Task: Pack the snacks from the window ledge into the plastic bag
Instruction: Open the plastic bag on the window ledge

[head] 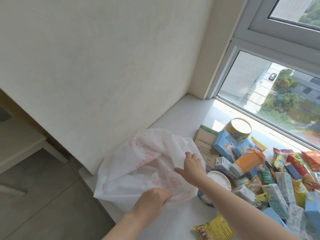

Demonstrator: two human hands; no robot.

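Note:
A white plastic bag (138, 170) with pink print lies crumpled at the left end of the window ledge (180, 115). My left hand (154, 199) grips the bag's near edge. My right hand (192, 166) pinches the bag's upper edge with fingers partly spread. A heap of snacks (277, 174) covers the ledge to the right: light blue boxes, an orange cup (247, 161), a yellow tin (239, 129), small cartons and bright packets. A yellow packet (216, 229) lies near the front edge.
A white-lidded tub (218, 181) sits just right of the bag, under my right forearm. A flat cardboard box (205, 146) lies behind it. The wall rises on the left, the window on the right, and grey floor lies below the ledge.

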